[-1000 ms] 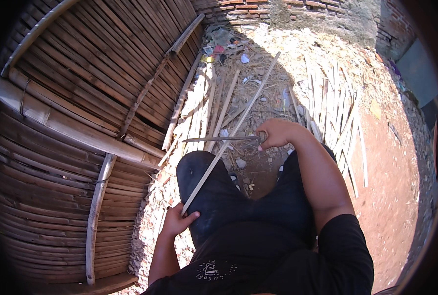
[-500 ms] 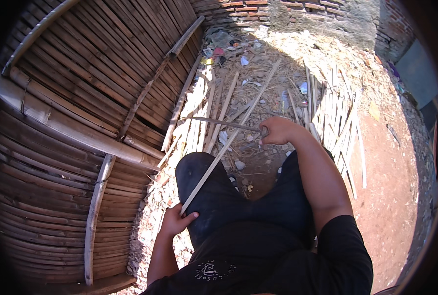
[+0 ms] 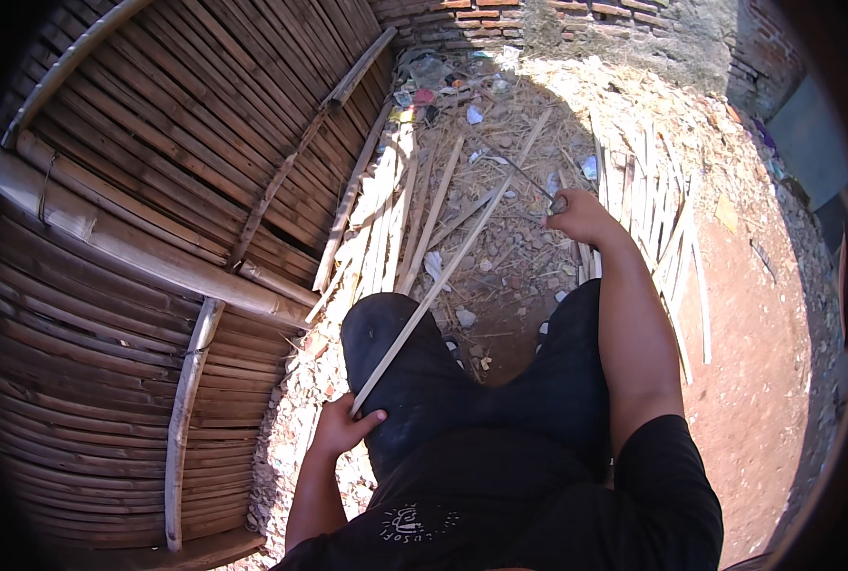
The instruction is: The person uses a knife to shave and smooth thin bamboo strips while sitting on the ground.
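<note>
My left hand [image 3: 341, 425], low beside my left thigh, is closed around the near end of a long, pale bamboo strip [image 3: 414, 321]. The strip slants over that thigh and away to the upper right, its far end above the littered ground. In my right hand [image 3: 584, 219], stretched out beyond my right knee, is the handle of a long-bladed knife [image 3: 530, 182]. Its thin dark blade points up and left, crossing the strip's far part in this view; whether the two touch I cannot tell.
Split bamboo strips [image 3: 647, 200] lie in a heap at the right, with several more [image 3: 395, 209] at the left. A bamboo slat wall [image 3: 138, 257] runs close along my left. Shavings, stones and litter [image 3: 474, 115] cover the ground up to a brick wall [image 3: 481, 21].
My right hand has moved away and to the right with the knife, whose blade has swung from nearly level to slanting. My left hand and the strip have barely moved.
</note>
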Available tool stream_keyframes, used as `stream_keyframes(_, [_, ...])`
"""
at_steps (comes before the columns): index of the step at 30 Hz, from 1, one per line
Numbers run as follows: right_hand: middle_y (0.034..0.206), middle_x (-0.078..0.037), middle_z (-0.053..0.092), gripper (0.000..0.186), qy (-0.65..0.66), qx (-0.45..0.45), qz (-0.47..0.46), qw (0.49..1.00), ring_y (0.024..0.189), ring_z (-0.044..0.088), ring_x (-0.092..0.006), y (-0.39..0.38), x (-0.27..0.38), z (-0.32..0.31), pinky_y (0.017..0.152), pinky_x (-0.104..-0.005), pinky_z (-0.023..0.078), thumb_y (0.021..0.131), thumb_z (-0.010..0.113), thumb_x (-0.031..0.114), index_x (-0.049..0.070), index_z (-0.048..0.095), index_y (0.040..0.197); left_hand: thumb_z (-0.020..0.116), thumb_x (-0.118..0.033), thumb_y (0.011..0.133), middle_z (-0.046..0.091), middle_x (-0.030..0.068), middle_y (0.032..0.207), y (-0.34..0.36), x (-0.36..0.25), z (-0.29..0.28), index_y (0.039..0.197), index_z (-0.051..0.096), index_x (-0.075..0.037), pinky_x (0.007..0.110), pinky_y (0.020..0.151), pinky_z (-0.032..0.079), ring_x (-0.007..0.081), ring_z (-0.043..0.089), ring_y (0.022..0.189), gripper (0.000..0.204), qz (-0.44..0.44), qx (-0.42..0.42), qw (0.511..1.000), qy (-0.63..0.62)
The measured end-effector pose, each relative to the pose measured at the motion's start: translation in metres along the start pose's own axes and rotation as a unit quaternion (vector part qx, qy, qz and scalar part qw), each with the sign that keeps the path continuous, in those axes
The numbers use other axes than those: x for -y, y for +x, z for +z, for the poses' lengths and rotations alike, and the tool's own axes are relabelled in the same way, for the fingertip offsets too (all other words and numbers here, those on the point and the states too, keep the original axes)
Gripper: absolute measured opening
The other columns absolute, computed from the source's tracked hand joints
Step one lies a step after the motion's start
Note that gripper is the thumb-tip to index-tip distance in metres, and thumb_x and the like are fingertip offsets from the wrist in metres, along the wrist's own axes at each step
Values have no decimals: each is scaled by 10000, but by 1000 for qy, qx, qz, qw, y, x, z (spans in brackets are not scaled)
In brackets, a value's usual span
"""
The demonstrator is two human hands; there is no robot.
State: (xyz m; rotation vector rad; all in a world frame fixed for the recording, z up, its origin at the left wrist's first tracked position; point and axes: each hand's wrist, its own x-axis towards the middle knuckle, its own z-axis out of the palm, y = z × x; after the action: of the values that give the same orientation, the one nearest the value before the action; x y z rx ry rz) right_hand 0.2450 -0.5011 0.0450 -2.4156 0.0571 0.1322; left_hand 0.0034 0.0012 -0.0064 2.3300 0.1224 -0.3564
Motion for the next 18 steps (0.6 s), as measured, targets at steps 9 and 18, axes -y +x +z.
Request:
stream_keyframes(9, [1090,-251,710,572,-142,159,-189,959,1077,672,-421,-17,44,48,935,-483,517,791,829,396,21,697,1202,878,-344,823,568,-22,679,-5,-10,-2,966,706,6,290,581,438,91,514,634,415,-15,3,1000,7])
stream_keyframes(18, [1107,-198,713,636,-144,275,-255,916,1070,673,-405,-22,55,52,924,-487,520,784,829,473,54,686,1241,896,-454,786,593,26,646,-3,9,1,810,639,-10,319,576,469,129,557,606,514,-9,-4,1000,2])
